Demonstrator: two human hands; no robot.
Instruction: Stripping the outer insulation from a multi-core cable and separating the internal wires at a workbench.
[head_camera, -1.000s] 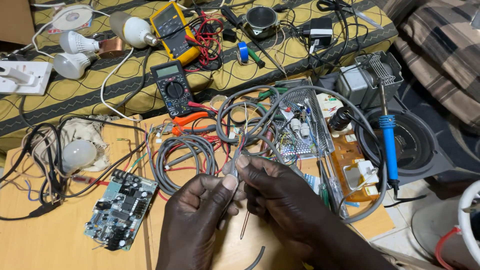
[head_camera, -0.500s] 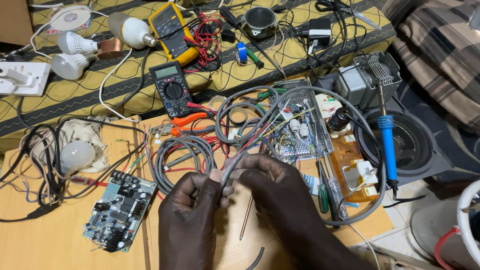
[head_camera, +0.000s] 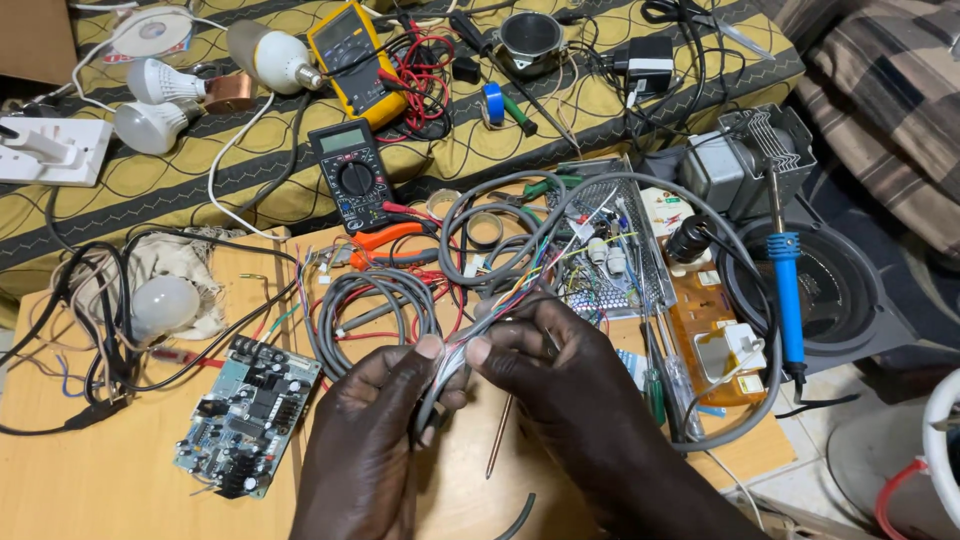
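Grey multicore cable (head_camera: 440, 375) is pinched at frame centre between left hand (head_camera: 375, 440) and right hand (head_camera: 560, 385); both grips closed on it, coloured cores (head_camera: 520, 285) fanned clear for access.

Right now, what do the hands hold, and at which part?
Both hands, left and right, pinch the grey multi-core cable near its stripped end.

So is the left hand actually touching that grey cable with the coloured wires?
Touching. The head view shows the left hand with thumb and fingers closed around the grey cable, and the right hand pinching it just above.
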